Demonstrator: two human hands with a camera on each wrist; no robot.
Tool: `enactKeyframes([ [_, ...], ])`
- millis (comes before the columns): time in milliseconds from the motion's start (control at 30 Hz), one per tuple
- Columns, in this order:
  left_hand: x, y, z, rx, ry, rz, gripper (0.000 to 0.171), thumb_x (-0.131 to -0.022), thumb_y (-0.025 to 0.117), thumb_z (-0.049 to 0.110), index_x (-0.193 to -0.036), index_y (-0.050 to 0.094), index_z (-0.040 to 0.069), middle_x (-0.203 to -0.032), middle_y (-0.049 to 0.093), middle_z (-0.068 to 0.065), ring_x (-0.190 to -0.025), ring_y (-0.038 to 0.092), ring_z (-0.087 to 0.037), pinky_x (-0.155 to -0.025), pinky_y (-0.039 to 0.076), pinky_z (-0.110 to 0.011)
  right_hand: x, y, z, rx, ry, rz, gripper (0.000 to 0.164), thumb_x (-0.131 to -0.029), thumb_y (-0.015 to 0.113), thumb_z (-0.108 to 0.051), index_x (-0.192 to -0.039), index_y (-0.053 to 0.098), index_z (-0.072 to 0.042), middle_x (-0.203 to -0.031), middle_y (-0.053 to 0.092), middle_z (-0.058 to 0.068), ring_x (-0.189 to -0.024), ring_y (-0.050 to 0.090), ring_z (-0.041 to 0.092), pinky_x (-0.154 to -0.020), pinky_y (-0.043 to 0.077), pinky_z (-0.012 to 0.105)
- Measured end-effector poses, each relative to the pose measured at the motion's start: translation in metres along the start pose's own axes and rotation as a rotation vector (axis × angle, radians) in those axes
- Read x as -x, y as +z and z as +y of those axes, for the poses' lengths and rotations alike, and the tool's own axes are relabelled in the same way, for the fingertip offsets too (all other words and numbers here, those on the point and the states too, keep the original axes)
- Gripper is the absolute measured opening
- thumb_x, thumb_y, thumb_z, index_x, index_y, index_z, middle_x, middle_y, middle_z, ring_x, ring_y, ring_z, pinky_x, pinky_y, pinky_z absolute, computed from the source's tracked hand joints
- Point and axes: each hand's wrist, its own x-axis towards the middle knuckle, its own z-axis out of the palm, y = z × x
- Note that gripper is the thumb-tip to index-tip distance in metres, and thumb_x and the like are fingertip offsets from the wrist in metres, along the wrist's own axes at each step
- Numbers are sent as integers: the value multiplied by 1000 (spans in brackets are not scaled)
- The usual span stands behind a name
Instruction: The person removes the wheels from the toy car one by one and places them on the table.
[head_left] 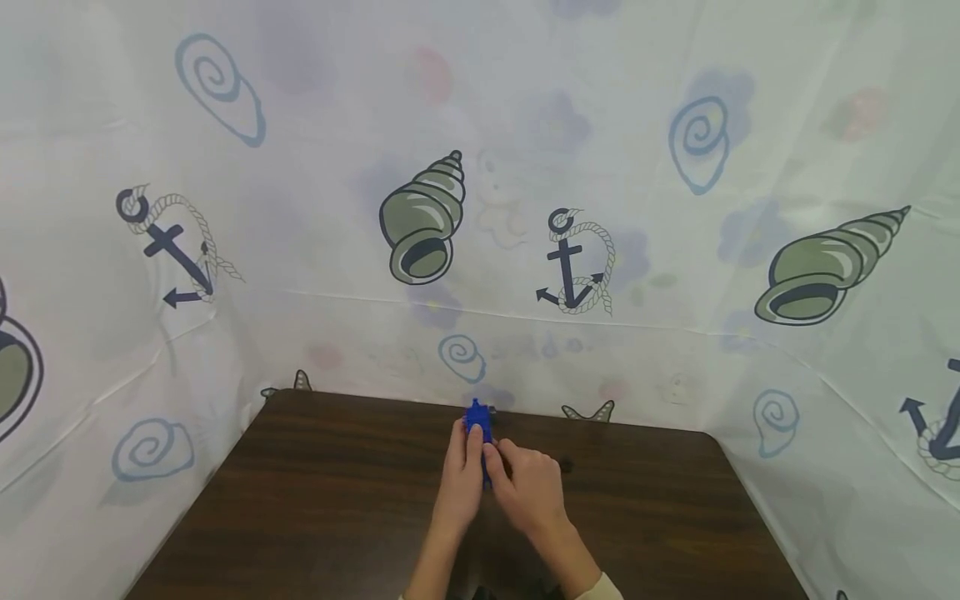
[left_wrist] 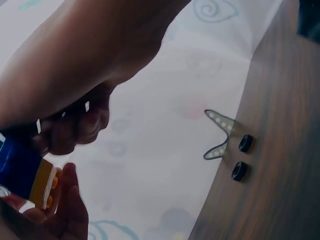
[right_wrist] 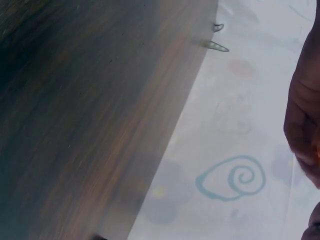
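Note:
Above the far middle of the table, both hands hold a blue toy (head_left: 477,414) with small knobs at its top. My left hand (head_left: 461,483) grips its left side with the thumb along the near face. From the right, my right hand (head_left: 534,490) pinches its lower part with thumb and fingers. In the left wrist view, the blue toy (left_wrist: 19,167) has a yellow-orange layer with rounded orange bumps beside my left hand's fingers. Curled fingers of the right hand (left_wrist: 75,127) are above it there. The right wrist view shows only part of the left hand (right_wrist: 304,110) and an orange sliver.
Two small black wheels (left_wrist: 240,171) sit on the dark wooden table (head_left: 337,492) near its far edge, right of the hands. A white sheet (head_left: 322,208) printed with shells and anchors hangs behind the table and along its sides.

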Motion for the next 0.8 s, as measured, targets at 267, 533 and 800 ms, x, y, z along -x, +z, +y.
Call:
enactKeyframes([
  [267, 3, 4, 0, -79, -16, 52, 40, -119, 33, 46, -132, 51, 14, -92, 61, -5, -73, 60, -16, -63, 51, -31, 1, 3, -7, -12, 66, 40, 41, -106, 63, -27, -68, 46, -24, -56, 35, -16, -50, 29, -3, -48, 24, 18],
  [533, 2, 3, -1, -111, -12, 54, 47, -118, 35, 46, -118, 60, 6, -89, 63, -4, -74, 59, -14, -66, 51, -30, 2, 6, -12, -68, 171, 55, 39, -101, 69, -29, -68, 48, -25, -57, 32, -19, -50, 27, -3, -48, 20, 19],
  [800, 3, -1, 0, -211, -45, 54, 51, -117, 32, 52, -108, 60, 11, -80, 56, -1, -70, 56, -16, -63, 46, -33, -1, 6, -18, -57, 228, -4, 44, -107, 63, -34, -69, 43, -23, -57, 28, -17, -48, 24, -2, -47, 20, 22],
])
